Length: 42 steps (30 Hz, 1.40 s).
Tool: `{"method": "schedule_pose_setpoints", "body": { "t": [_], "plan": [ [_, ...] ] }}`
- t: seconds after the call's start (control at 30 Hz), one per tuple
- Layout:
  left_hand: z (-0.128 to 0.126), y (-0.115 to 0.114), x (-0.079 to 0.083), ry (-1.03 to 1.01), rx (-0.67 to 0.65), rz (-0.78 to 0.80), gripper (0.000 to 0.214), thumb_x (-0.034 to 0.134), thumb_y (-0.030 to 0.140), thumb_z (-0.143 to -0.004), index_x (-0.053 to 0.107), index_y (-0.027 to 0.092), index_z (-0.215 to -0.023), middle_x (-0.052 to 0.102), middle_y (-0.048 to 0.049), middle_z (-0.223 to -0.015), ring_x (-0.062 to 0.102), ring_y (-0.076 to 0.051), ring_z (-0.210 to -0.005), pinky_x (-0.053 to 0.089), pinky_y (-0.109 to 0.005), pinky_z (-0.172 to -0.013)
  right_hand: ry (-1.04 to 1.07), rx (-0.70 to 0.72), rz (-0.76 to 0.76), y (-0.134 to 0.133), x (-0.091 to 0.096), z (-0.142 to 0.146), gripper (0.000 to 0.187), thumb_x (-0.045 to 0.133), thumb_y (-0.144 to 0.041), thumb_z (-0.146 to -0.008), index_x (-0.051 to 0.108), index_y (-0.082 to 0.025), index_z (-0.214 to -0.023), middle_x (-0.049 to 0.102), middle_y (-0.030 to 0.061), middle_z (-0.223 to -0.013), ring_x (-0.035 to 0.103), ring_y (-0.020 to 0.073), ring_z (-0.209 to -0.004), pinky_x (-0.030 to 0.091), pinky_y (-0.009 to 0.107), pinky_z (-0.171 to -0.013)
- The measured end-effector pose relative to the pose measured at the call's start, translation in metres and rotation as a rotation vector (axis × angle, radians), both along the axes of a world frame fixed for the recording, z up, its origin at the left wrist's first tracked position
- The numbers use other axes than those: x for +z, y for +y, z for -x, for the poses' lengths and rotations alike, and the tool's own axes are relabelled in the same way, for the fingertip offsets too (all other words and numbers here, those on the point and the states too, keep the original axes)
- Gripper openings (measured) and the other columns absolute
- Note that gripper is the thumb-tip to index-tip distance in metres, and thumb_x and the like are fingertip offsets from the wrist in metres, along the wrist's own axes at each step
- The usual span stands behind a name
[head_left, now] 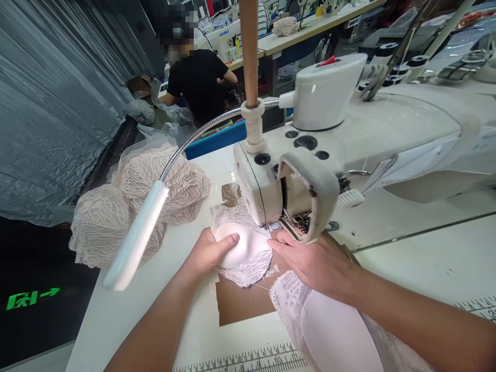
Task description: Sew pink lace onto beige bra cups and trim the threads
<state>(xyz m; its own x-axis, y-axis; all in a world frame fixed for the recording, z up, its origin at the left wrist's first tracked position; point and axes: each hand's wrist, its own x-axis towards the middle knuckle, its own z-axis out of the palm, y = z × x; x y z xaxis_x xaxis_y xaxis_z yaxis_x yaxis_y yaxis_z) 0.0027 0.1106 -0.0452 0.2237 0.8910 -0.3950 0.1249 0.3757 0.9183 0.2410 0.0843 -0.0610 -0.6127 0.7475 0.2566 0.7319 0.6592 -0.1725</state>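
A white moulded bra cup [248, 245] with lace edging lies at the sewing machine's head [267, 191]. My left hand [215, 248] grips its left side, thumb on top and the other fingers hidden underneath. My right hand [306, 256] is closed at the cup's right edge beside the presser foot area, index fingertip touching the edge; its thumb does not show. A second lace-edged cup [337, 330] lies below my right forearm, and a thin thread runs between the two cups. The needle is hidden behind the machine's head.
Beige lace cups [155, 186] are stacked at the left, behind a white lamp [137, 235] on a bendable metal neck. Brown tape [236, 305] and a printed ruler [248, 359] mark the tabletop. A person [197, 82] in black sits beyond the table.
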Motion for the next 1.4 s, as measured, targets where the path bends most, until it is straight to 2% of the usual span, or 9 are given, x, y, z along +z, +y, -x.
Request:
{"method": "schedule_pose_setpoints", "body": {
  "t": [0.37, 0.5, 0.63, 0.8, 1.1, 1.23, 1.4],
  "plan": [
    [-0.001, 0.0, -0.002, -0.042, 0.053, -0.017, 0.04, 0.072, 0.038, -0.073, 0.066, 0.011, -0.102, 0.07, -0.012, -0.101, 0.064, -0.027, -0.093, 0.05, -0.035, -0.083, -0.056, -0.073, 0.104, 0.0, 0.004, 0.003, 0.037, 0.049, -0.003, -0.072, 0.064, -0.019, -0.103, 0.063, 0.0061, -0.086, 0.054, 0.0218, -0.085, 0.038, 0.031, -0.069],
    [-0.002, 0.0, -0.003, -0.058, 0.101, -0.006, 0.043, 0.073, 0.039, -0.073, 0.066, 0.01, -0.105, 0.07, -0.0121, -0.099, 0.065, -0.027, -0.091, 0.051, -0.035, -0.082, -0.042, -0.077, 0.076, 0.001, 0.001, 0.003, 0.042, 0.049, -0.003, -0.071, 0.063, -0.017, -0.108, 0.064, 0.0078, -0.087, 0.054, 0.0225, -0.087, 0.04, 0.031, -0.07],
    [-0.001, -0.002, -0.003, -0.051, 0.122, -0.042, 0.041, 0.071, 0.04, -0.075, 0.066, 0.011, -0.104, 0.069, -0.0126, -0.104, 0.063, -0.027, -0.096, 0.049, -0.034, -0.085, -0.016, -0.091, 0.051, 0.0, -0.003, 0.003, 0.042, 0.048, -0.003, -0.072, 0.064, -0.018, -0.108, 0.063, 0.0069, -0.085, 0.055, 0.0205, -0.081, 0.041, 0.03, -0.067],
    [0.001, -0.006, -0.006, -0.025, 0.132, -0.099, 0.039, 0.069, 0.041, -0.077, 0.066, 0.012, -0.104, 0.069, -0.0116, -0.104, 0.062, -0.026, -0.099, 0.048, -0.034, -0.087, 0.007, -0.112, 0.084, -0.001, -0.004, 0.002, 0.039, 0.043, -0.007, -0.079, 0.063, -0.018, -0.111, 0.064, 0.0076, -0.078, 0.056, 0.0199, -0.074, 0.041, 0.03, -0.063],
    [0.003, -0.008, -0.013, -0.018, 0.2, -0.156, 0.046, 0.072, 0.042, -0.072, 0.065, 0.012, -0.106, 0.069, -0.0131, -0.106, 0.061, -0.03, -0.104, 0.046, -0.039, -0.09, 0.171, -0.093, 0.037, 0.0, -0.001, 0.002, 0.032, 0.037, -0.013, -0.089, 0.065, -0.015, -0.105, 0.067, 0.0074, -0.082, 0.058, 0.0173, -0.066, 0.044, 0.03, -0.06],
    [0.009, -0.02, -0.006, -0.022, 0.282, -0.132, 0.052, 0.074, 0.042, -0.068, 0.064, 0.009, -0.107, 0.068, -0.0154, -0.108, 0.06, -0.032, -0.105, 0.045, -0.04, -0.092, 0.246, -0.07, 0.06, -0.001, -0.003, 0.0, 0.033, 0.036, -0.015, -0.091, 0.065, -0.014, -0.107, 0.069, 0.0086, -0.085, 0.063, 0.0197, -0.076, 0.049, 0.034, -0.069],
    [0.015, -0.064, 0.012, -0.166, 0.34, -0.111, 0.052, 0.069, 0.036, -0.076, 0.056, 0.012, -0.121, 0.065, -0.0124, -0.116, 0.058, -0.026, -0.109, 0.044, -0.037, -0.096, 0.405, -0.027, 0.251, -0.005, 0.007, -0.002, 0.033, 0.043, -0.029, -0.091, 0.063, -0.013, -0.113, 0.067, 0.0125, -0.109, 0.061, 0.0233, -0.096, 0.048, 0.042, -0.086]
  ]
}}
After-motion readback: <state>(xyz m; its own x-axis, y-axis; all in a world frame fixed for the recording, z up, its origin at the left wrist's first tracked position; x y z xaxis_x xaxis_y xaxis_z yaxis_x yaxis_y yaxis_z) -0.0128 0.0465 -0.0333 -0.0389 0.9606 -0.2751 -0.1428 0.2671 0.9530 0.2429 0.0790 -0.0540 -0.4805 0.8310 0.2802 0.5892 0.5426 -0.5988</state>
